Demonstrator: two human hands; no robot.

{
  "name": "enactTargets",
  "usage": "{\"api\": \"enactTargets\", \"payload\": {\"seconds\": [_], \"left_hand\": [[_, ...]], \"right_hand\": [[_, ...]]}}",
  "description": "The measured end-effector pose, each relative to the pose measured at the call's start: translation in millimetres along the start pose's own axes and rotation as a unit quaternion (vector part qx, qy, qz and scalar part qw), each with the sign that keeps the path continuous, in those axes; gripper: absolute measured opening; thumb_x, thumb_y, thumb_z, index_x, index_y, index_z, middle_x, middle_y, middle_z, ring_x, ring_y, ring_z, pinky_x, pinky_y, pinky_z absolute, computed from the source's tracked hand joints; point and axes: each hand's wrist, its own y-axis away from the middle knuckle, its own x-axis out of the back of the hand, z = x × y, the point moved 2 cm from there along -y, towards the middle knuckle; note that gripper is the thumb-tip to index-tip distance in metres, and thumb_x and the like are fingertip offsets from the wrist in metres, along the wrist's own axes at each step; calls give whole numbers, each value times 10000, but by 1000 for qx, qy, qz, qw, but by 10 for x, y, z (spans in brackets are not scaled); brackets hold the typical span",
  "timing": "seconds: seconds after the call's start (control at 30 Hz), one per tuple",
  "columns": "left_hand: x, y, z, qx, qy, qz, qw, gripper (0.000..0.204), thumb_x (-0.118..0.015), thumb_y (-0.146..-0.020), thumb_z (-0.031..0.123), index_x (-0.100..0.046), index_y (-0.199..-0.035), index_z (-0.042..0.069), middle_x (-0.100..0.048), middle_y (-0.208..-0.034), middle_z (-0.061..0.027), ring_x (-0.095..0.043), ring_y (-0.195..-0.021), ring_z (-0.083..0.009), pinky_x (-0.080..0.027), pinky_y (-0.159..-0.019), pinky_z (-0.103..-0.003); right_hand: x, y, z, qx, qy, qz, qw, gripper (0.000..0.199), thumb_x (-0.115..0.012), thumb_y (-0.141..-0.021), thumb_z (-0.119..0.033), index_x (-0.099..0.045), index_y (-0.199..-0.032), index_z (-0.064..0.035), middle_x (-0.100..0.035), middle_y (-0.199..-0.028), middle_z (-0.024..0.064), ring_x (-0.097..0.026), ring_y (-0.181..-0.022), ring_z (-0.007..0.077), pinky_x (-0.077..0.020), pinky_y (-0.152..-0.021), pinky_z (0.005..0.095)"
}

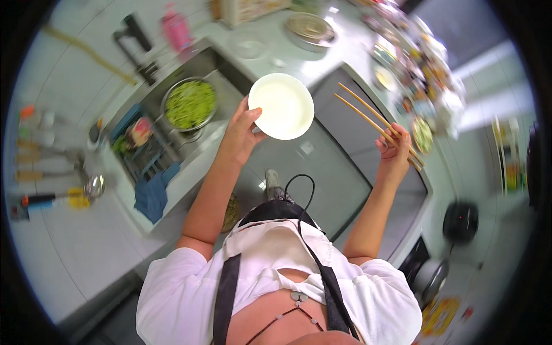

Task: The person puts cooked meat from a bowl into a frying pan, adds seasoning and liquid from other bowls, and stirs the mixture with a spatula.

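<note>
A white bowl [283, 107] is in my left hand [244, 130], gripped at its left rim with the thumb over the edge. Its inside faces up and looks plain white. My right hand [394, 150] pinches a pair of wooden chopsticks [368, 112] near their thick ends. Their tips point up and to the left, a little apart, with nothing between them. Bowl and chopsticks are both held in the air above the floor, well apart from each other.
At left, a metal bowl of green shreds [190, 104] stands in the sink [221, 63], near a blue cloth [154, 192]. A lidded round dish [310, 30] sits on the far counter. Several packages and jars [425, 75] crowd the right. Ladles [94, 185] hang at far left.
</note>
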Motion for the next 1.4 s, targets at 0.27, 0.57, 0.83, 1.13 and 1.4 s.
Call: {"api": "enactTargets", "payload": {"seconds": [0.27,0.57,0.83,1.13,1.4], "left_hand": [[-2030,509,-1298,197,-88,-303,928,582,-531,-777,218,-316,-1299,79,-447,-1185,-84,-460,-1070,-198,-433,-833,-384],[-4323,2447,-3080,389,-124,-529,744,561,-517,-760,152,-345,-1293,116,-461,-1161,-64,-451,-1063,-199,-401,-868,-411],[-5383,4569,-4471,496,-137,-637,574,570,-558,-745,172,-361,-1277,112,-462,-1171,-73,-477,-1063,-222,-428,-889,-429],[-5763,5709,-5319,415,-254,-711,507,536,-551,-732,97,-412,-1245,166,-529,-1060,-60,-500,-975,-191,-388,-819,-407],[-5748,5862,-5646,427,-270,-697,508,579,-569,-731,97,-380,-1274,169,-526,-1071,-83,-483,-1013,-216,-383,-833,-416]], "right_hand": [[1926,1618,-1529,142,77,331,930,279,-431,-898,-245,-489,-988,13,-553,-808,100,-587,-648,153,-529,-585,236],[3793,4148,-2971,174,98,519,831,266,-424,-904,-225,-485,-1025,4,-589,-917,136,-630,-786,217,-541,-636,249],[5143,5815,-3413,166,15,595,786,309,-435,-899,-279,-504,-1042,-14,-584,-939,134,-625,-837,233,-535,-644,264],[5906,6723,-3212,95,-23,687,720,267,-485,-871,-245,-524,-998,-14,-600,-895,134,-634,-793,227,-531,-625,276],[6031,6835,-3112,124,-14,721,681,274,-495,-864,-279,-542,-986,-38,-602,-920,113,-634,-795,217,-522,-655,271]]}}
